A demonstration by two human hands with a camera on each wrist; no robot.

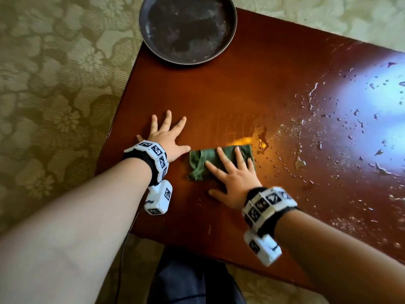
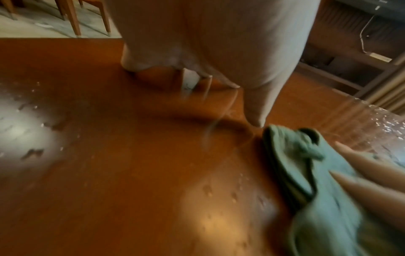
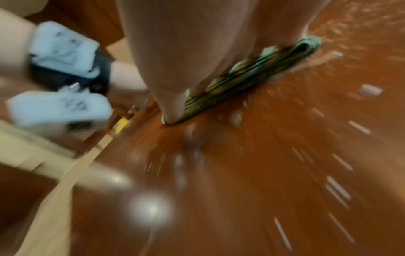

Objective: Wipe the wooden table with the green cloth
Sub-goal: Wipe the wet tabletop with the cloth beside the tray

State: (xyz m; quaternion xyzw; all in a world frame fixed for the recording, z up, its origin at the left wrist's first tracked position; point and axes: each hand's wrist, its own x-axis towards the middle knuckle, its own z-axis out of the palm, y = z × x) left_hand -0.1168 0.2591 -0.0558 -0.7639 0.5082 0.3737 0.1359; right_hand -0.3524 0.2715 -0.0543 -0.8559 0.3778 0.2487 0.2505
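Note:
A folded green cloth [image 1: 206,160] lies on the glossy wooden table [image 1: 219,95], left of a spread of water drops. My right hand [image 1: 232,172] presses flat on the cloth with straight, spread fingers. My left hand [image 1: 167,137] rests flat on the bare wood just left of the cloth, fingers splayed, its thumb near the cloth's edge. In the left wrist view the cloth [image 2: 306,166] sits at the right beyond my left hand [image 2: 219,52]. In the blurred right wrist view my right hand [image 3: 197,52] covers the cloth [image 3: 252,69].
A dark round metal plate [image 1: 188,27] sits at the table's far left corner, overhanging the edge. Water drops and puddles [image 1: 350,128] cover the table's right half. Patterned carpet [image 1: 54,84] surrounds the table. The near edge is by my legs.

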